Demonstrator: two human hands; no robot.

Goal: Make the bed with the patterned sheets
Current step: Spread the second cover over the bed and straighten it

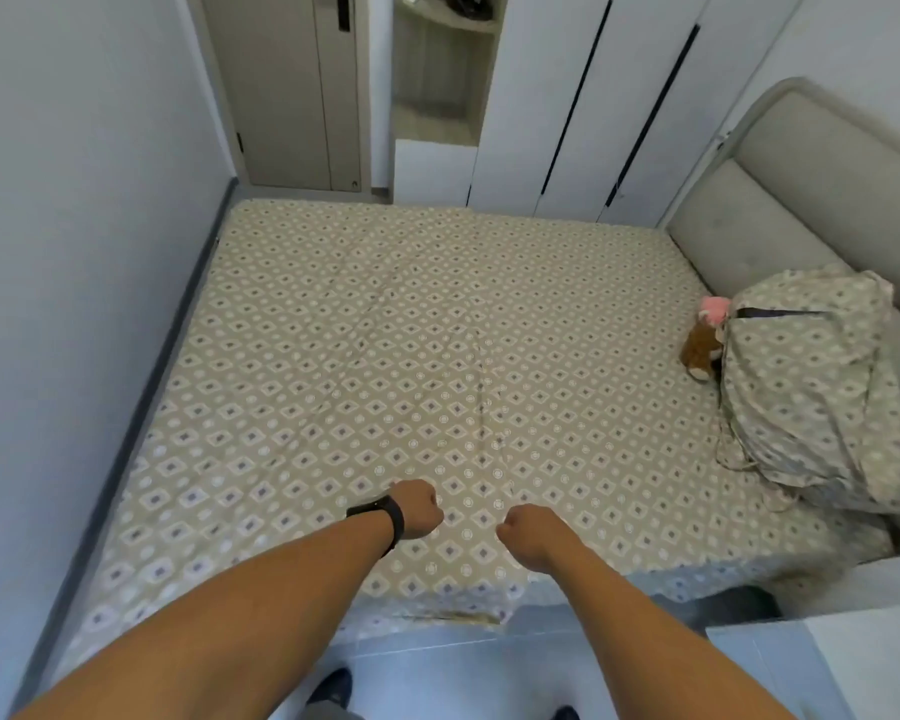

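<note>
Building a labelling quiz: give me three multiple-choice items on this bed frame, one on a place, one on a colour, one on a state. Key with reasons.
1. Where does the plush toy lie?
A. on the sheet beside the patterned bundle, near the headboard
B. on the floor
C. by the door

2. What colour is the wrist band?
A. white
B. red
C. black

3. How are the hands?
A. flat, fingers straight
B. fingers curled, above the sheet near the bed's near edge
C. out of view

Key: 1 A, the toy sits against the bundle's left side. 2 C, a dark band circles the left wrist. 3 B, the left hand and right hand both show curled fingers; whether they pinch cloth is not visible.
</note>
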